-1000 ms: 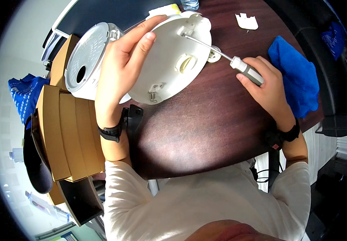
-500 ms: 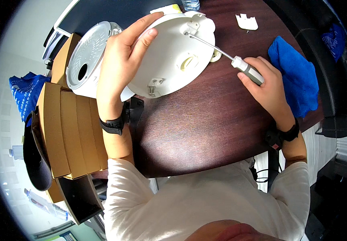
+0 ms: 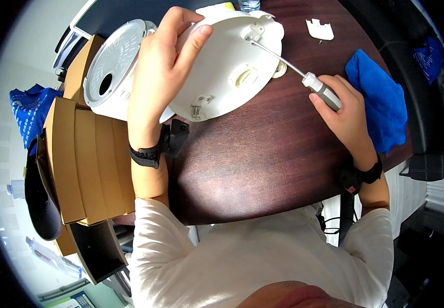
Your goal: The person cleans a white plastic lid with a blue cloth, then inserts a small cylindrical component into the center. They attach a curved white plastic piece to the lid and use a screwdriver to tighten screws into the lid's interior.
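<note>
On dark wood table point(image 3: 263, 169): left hand point(image 3: 163, 66) grips white round housing point(image 3: 227, 61); right hand point(image 3: 342, 110) clasps screwdriver point(image 3: 304, 77); brown cartons point(image 3: 86, 154) stacked left; blue cloth point(image 3: 381, 108) right.

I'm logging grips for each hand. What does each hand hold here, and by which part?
The right hand grips a screwdriver by its grey handle. The left hand holds the round white housing by its left rim.

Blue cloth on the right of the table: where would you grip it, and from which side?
Probably the blue cloth's near edge, pinched from above. It lies crumpled and mostly flat on the dark table, so folds offer purchase. Come from the right, since the right hand with the screwdriver sits just left of it.
</note>
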The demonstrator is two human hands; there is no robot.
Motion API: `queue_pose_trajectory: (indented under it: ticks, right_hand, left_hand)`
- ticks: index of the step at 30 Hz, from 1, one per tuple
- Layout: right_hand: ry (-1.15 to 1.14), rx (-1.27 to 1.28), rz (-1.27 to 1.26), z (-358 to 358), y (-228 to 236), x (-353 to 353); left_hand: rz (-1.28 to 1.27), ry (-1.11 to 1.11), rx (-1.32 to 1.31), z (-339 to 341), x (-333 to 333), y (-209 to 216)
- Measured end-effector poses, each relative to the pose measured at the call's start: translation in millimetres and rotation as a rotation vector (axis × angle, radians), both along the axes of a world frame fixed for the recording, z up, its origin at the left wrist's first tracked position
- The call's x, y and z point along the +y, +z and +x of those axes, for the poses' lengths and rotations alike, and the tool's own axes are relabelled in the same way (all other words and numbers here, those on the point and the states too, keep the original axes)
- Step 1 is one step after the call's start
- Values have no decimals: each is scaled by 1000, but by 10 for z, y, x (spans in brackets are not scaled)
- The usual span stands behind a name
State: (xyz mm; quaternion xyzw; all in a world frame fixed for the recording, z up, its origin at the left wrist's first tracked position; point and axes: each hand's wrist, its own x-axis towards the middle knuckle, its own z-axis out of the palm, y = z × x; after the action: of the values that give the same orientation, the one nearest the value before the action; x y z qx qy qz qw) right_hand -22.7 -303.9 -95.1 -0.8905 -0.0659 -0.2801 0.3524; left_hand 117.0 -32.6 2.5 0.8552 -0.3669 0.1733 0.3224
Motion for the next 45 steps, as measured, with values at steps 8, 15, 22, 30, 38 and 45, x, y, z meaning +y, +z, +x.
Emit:
queue_pose_trajectory:
  ticks: [8,15,22,30,38,45]
  right_hand:
    - [-34,71,16,-1,-44,5]
    - [-66,91,-106,17,-36,-72]
    - [-94,-13,-254,4,-139,-94]
    - [-39,125,-130,57,-111,-17]
    - [304,641,759,154,-79,-97]
    - [597,887,1260,228,-114,-170]
  left_hand:
    - [24,-112,-39,-86,-57,16]
    - [19,-131,21,-84,-57,-35]
    - [-53,-162,73,-63,-70,-134]
    - [-136,-79,103,-115,-105,-166]
    - [-115,-107,-24,-117,-121,-182]
    - [-70,-60,-56,-123,-119,-140]
